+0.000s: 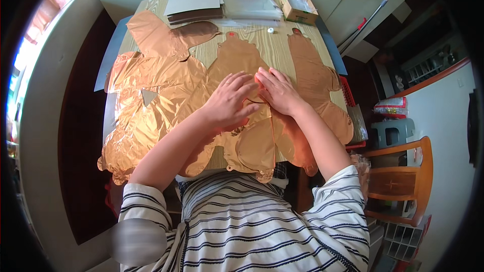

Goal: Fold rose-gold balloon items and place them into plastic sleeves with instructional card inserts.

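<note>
Flat, uninflated rose-gold foil balloons cover the wooden table [262, 38]. The middle balloon [242, 60] lies straight in front of me, and both hands press down on it. My left hand [229, 100] lies flat with its fingers spread. Touching it, my right hand [277, 90] rests palm down, its fingertips at a pink spot on the foil. A crumpled left balloon [146, 106] overlaps the middle one, and a right balloon [315, 85] runs along the table's right side.
White and dark card sheets [194, 2], clear plastic bags [252, 5] and a small cardboard box [297, 6] sit at the table's far end. A small white cap [270, 30] lies near them. A wooden chair [403, 181] and a red basket [348, 93] stand to the right.
</note>
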Demonstrator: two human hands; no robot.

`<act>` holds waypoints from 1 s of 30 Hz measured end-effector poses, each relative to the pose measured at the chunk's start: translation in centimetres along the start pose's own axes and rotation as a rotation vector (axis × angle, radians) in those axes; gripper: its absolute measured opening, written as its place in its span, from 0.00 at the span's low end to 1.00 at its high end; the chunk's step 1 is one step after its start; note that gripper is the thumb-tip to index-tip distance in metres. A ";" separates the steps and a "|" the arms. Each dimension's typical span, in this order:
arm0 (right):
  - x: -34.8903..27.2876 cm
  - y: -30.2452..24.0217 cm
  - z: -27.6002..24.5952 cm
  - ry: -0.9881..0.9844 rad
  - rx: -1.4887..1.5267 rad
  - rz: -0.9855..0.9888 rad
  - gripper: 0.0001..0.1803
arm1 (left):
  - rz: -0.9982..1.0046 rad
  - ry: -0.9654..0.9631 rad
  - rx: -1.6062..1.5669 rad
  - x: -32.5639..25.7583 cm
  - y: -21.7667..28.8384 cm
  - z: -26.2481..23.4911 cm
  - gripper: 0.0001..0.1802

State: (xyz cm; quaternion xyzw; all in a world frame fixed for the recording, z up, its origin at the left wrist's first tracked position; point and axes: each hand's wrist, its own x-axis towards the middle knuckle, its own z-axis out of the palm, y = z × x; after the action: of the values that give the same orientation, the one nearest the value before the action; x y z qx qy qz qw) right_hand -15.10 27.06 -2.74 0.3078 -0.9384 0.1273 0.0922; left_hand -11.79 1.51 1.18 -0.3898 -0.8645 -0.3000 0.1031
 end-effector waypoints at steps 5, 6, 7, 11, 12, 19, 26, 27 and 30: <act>0.1 -0.5 -0.3 -0.070 -0.018 0.042 0.31 | 0.057 -0.065 0.096 -0.8 -1.7 2.3 0.37; 0.0 -0.6 -0.5 -0.078 -0.023 0.045 0.31 | 0.060 -0.069 0.101 -0.8 -1.7 2.3 0.38; 0.0 -0.6 -0.7 -0.104 0.001 0.051 0.31 | 0.060 -0.069 0.103 -0.6 -1.7 2.4 0.38; -1.3 0.0 -1.4 0.049 -0.022 0.009 0.36 | 0.054 -0.083 0.101 -0.2 -1.3 2.4 0.38; -2.0 -1.4 -3.0 0.108 0.017 0.028 0.36 | 0.039 -0.087 0.110 -0.4 -1.3 2.3 0.38; -15.4 -9.6 -12.3 -0.024 -0.192 0.836 0.22 | -0.002 -0.088 0.082 -0.7 -0.9 2.1 0.38; -21.5 -9.8 -7.9 0.222 0.592 0.976 0.15 | 0.024 -0.086 0.068 -0.4 -1.3 2.2 0.36; -19.9 -11.0 -8.8 0.291 0.593 0.897 0.13 | 0.032 -0.079 0.069 -0.5 -1.4 2.3 0.35; -15.0 -14.3 -10.7 0.384 0.472 0.503 0.09 | 0.052 -0.058 0.055 -0.5 -1.8 2.4 0.31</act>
State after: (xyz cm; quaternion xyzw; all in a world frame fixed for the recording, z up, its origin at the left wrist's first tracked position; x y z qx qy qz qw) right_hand 6.44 27.45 6.23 0.0514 -0.8952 0.4134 0.1585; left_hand -12.60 1.73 -1.74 -0.4177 -0.8647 -0.2619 0.0962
